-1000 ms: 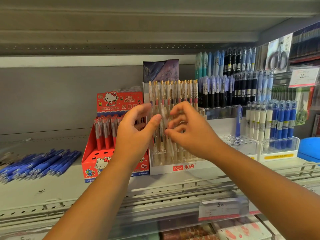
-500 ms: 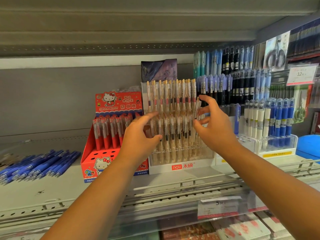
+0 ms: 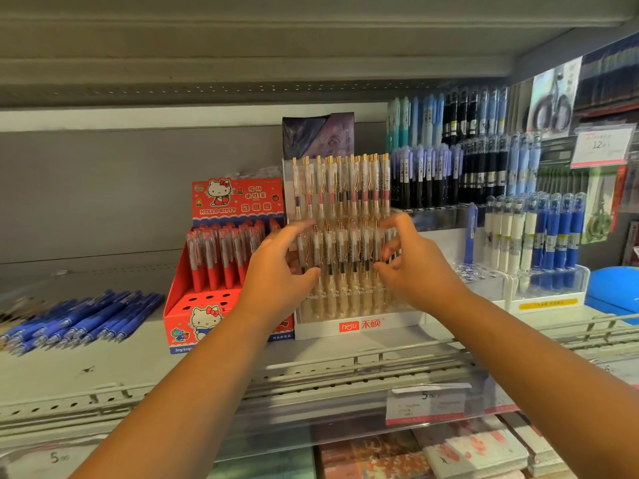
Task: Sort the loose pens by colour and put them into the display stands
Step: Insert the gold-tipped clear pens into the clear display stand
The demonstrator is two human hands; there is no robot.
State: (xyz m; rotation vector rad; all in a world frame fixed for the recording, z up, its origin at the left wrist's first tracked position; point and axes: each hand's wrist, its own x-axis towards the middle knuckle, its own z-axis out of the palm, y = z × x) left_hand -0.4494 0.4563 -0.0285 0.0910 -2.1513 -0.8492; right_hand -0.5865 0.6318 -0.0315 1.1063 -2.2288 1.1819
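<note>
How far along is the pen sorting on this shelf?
Done, it seems: red pens stand in the red box, clear pens fill the clear stand. In hand: the left grip and right grip touch that stand's front row from either side. Still to do: blue pens lie loose on the shelf.

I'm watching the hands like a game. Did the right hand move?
Yes. The right hand went rightward, from in front of the middle of the clear pen stand to its right edge.
</note>
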